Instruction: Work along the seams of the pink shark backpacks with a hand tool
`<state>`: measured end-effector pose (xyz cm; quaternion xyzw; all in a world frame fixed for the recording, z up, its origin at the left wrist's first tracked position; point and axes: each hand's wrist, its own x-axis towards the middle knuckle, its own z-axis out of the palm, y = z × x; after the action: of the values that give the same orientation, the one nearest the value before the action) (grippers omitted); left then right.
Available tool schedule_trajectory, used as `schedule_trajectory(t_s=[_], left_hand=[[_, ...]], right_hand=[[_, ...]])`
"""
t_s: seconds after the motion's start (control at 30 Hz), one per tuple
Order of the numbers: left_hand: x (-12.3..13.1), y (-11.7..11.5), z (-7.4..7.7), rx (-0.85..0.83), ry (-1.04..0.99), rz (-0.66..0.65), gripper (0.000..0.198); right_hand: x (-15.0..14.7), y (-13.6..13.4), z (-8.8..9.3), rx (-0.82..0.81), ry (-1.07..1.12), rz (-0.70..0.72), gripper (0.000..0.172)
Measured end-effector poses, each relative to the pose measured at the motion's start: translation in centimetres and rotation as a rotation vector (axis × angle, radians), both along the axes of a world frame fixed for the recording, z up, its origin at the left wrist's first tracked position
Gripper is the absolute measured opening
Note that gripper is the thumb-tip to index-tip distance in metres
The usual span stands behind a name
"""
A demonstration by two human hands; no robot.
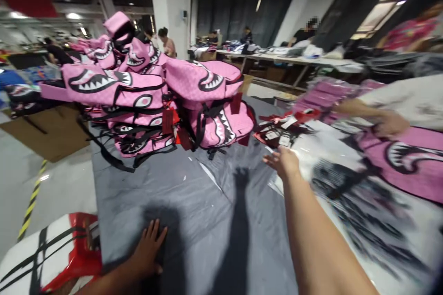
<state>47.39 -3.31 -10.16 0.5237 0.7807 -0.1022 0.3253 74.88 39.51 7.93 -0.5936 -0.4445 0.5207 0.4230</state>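
My left hand (150, 245) rests on the dark grey table cover (197, 221), fingers spread and holding nothing. My right hand (283, 162) reaches forward over the table, its fingers apart just short of a heap of red and white hang tags (282, 130). A small white strip shows by its fingertips; whether they touch it is unclear. Beyond my hands, pink backpacks with a shark-mouth print (138, 87) are piled several high. Another such backpack (224, 124) lies at the pile's right, with dark red tags hanging from it.
At right, another person's hand (391, 124) is on a pink backpack (415, 156). Clear plastic bags (360, 212) cover the table's right side. A cardboard box (48, 131) and a red-and-white bundle with black straps (76, 258) stand at left. More people work at tables behind.
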Motion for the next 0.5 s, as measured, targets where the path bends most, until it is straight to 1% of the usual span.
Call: schedule_trajectory(t_s=[0.03,0.07,0.1,0.13,0.17,0.2,0.23,0.27,0.3,0.33,0.37,0.4,0.43,0.5], left_hand=[[-0.1,0.0,-0.1,0.050,-0.048,0.047,0.132],[-0.4,0.1,-0.1,0.117,-0.121,0.109,0.130],[-1.0,0.2,0.1,0.193,-0.205,0.182,0.124],[-2.1,0.4,0.4,0.277,-0.286,0.257,0.112],[-3.7,0.5,1.0,0.360,-0.343,0.339,0.098],[-5.9,0.7,1.8,0.437,-0.363,0.420,0.084],[-8.9,0.8,2.9,0.505,-0.339,0.500,0.075],[-12.5,0.8,4.1,0.577,-0.287,0.592,0.074],[-16.7,0.8,5.6,0.640,-0.229,0.694,0.079],[-21.4,0.7,7.2,0.702,-0.160,0.793,0.084],[-26.3,0.8,8.8,0.751,-0.102,0.880,0.086],[-31.4,1.0,10.4,0.797,-0.043,0.951,0.084],[-36.5,1.5,11.9,0.832,0.015,1.005,0.085],[-46.0,3.5,14.7,0.884,0.117,1.032,0.088]], right_hand=[[-2.1,-1.7,-1.4,-0.006,0.016,0.029,0.055],[-3.7,-4.0,-3.1,-0.024,0.021,0.076,0.062],[-4.7,-6.8,-5.1,-0.056,0.014,0.126,0.066],[-5.0,-9.9,-7.1,-0.107,-0.001,0.170,0.068],[-4.9,-13.0,-9.1,-0.161,-0.022,0.202,0.069],[-4.4,-15.8,-10.9,-0.213,-0.050,0.221,0.066],[-3.7,-18.3,-12.4,-0.252,-0.077,0.228,0.059],[-3.1,-20.3,-13.5,-0.282,-0.102,0.232,0.052],[-2.9,-21.9,-14.4,-0.307,-0.119,0.232,0.045],[-3.1,-22.9,-15.0,-0.326,-0.127,0.230,0.040],[-3.9,-23.4,-15.5,-0.342,-0.125,0.228,0.037],[-5.4,-23.6,-15.8,-0.356,-0.110,0.227,0.036],[-7.6,-23.4,-16.2,-0.368,-0.082,0.226,0.035],[-13.8,-22.3,-16.9,-0.391,0.007,0.223,0.038]])
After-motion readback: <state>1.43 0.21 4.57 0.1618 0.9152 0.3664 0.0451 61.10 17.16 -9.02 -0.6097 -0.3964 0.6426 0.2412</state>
